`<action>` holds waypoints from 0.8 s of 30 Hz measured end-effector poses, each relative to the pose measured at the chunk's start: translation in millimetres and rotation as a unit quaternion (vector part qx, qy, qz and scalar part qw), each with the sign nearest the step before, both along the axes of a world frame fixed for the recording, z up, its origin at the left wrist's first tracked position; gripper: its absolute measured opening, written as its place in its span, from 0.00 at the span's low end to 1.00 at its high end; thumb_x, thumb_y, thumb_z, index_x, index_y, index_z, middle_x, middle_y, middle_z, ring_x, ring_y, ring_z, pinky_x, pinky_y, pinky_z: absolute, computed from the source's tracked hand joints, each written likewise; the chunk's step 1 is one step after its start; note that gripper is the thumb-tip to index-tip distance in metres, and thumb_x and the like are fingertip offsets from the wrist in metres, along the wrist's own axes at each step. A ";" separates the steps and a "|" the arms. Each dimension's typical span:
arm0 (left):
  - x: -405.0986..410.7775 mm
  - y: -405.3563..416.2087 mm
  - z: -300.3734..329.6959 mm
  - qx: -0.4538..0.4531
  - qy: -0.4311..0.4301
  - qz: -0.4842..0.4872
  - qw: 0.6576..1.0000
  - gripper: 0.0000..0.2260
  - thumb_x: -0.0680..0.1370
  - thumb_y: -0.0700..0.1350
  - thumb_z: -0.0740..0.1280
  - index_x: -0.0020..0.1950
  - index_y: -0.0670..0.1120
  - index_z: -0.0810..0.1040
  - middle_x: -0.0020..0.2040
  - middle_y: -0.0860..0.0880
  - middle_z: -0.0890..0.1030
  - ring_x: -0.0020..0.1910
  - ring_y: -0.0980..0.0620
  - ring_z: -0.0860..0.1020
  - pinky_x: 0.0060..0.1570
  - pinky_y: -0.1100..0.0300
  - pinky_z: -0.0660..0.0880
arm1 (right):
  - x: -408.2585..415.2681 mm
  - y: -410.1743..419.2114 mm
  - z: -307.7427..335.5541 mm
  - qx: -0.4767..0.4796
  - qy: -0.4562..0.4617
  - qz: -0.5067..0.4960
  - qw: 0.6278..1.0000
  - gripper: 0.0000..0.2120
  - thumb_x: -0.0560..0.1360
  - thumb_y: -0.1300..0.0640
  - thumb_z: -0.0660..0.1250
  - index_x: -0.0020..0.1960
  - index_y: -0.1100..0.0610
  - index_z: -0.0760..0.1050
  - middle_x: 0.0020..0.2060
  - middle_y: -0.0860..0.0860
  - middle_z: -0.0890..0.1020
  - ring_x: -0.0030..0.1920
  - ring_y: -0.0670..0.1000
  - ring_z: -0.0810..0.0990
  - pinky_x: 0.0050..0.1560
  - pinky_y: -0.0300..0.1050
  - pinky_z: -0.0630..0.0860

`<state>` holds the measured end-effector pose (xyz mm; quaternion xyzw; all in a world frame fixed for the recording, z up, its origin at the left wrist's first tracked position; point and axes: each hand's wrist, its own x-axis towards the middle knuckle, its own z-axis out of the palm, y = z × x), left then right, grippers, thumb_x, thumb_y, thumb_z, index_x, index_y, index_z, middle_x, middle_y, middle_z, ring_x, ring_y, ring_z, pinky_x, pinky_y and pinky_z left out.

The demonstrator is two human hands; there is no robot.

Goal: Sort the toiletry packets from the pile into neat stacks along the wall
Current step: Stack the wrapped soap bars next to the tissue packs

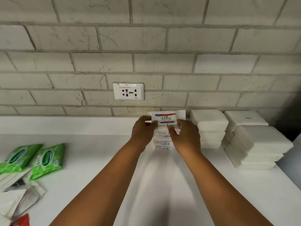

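Note:
A white Dove soap packet point(166, 119) lies on top of a stack of like packets point(162, 141) against the tiled wall. My left hand point(143, 131) pinches the top packet's left edge with thumb and fingers. My right hand point(185, 136) grips its right front corner, fingers curled over it. Both forearms reach in from below. At the left sit two green Sanicare wipe packs point(48, 160) point(17, 159), with a loose pile of clear and white sachets point(19, 196) below them.
Right of the Dove stack stand stacks of plain white packets: one by the wall point(210, 128), one behind point(244, 119) and a nearer one point(259, 149). A wall socket point(128, 91) sits above the white counter point(91, 160). A red packet point(22, 221) shows at the bottom left.

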<state>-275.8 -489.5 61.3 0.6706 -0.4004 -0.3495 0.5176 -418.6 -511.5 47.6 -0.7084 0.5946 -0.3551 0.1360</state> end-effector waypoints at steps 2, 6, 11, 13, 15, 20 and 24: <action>1.8 -17.0 -0.8 0.015 -0.002 -0.003 1.000 0.13 0.77 0.47 0.69 0.60 0.47 0.74 0.49 0.49 0.83 0.46 0.48 0.83 0.52 0.47 0.80 | 1.7 -18.1 -1.3 0.013 0.019 0.002 1.000 0.15 0.75 0.44 0.64 0.53 0.53 0.78 0.51 0.53 0.78 0.56 0.58 0.74 0.55 0.54 0.73; 5.5 -40.1 -8.8 0.027 -0.006 -0.005 1.000 0.15 0.77 0.50 0.68 0.60 0.44 0.75 0.52 0.46 0.82 0.46 0.46 0.82 0.49 0.50 0.81 | 4.6 -41.3 -7.7 0.023 0.046 0.002 0.999 0.17 0.76 0.43 0.63 0.51 0.56 0.78 0.49 0.55 0.79 0.55 0.60 0.74 0.53 0.53 0.74; 6.8 -49.8 -16.7 0.023 -0.036 -0.006 0.999 0.16 0.78 0.55 0.65 0.59 0.46 0.75 0.50 0.48 0.81 0.45 0.51 0.80 0.42 0.59 0.76 | 5.3 -49.8 -11.2 -0.121 0.143 0.015 0.982 0.17 0.76 0.47 0.64 0.59 0.56 0.76 0.54 0.56 0.79 0.57 0.61 0.74 0.56 0.54 0.70; 5.8 -51.1 -19.2 0.037 -0.013 -0.023 0.999 0.16 0.79 0.56 0.63 0.61 0.48 0.73 0.53 0.49 0.81 0.48 0.51 0.80 0.46 0.58 0.76 | 7.4 -51.7 -17.0 -0.140 0.152 0.080 0.975 0.17 0.76 0.48 0.65 0.61 0.54 0.76 0.56 0.54 0.79 0.57 0.59 0.75 0.55 0.53 0.71; 5.1 -52.6 -22.0 0.052 0.027 -0.043 0.997 0.15 0.79 0.57 0.62 0.61 0.50 0.73 0.53 0.48 0.82 0.50 0.48 0.81 0.53 0.49 0.79 | 9.2 -53.8 -22.1 -0.128 0.168 0.116 0.971 0.18 0.75 0.50 0.67 0.63 0.54 0.75 0.58 0.53 0.78 0.58 0.58 0.75 0.56 0.53 0.72; 0.3 -45.6 -24.7 0.036 0.075 -0.035 0.996 0.20 0.80 0.62 0.54 0.62 0.51 0.73 0.58 0.49 0.80 0.54 0.49 0.79 0.60 0.48 0.74 | 7.7 -45.2 -35.7 -0.131 0.180 0.100 0.970 0.30 0.73 0.47 0.70 0.72 0.55 0.66 0.71 0.56 0.68 0.72 0.62 0.63 0.71 0.57 0.63; -5.1 -30.1 -44.1 0.119 0.161 -0.005 0.980 0.33 0.79 0.67 0.45 0.75 0.48 0.62 0.72 0.46 0.69 0.70 0.43 0.68 0.71 0.45 0.62 | 2.5 -26.4 -56.2 -0.142 0.237 0.092 0.957 0.47 0.67 0.42 0.73 0.77 0.52 0.53 0.77 0.58 0.54 0.75 0.66 0.52 0.73 0.63 0.56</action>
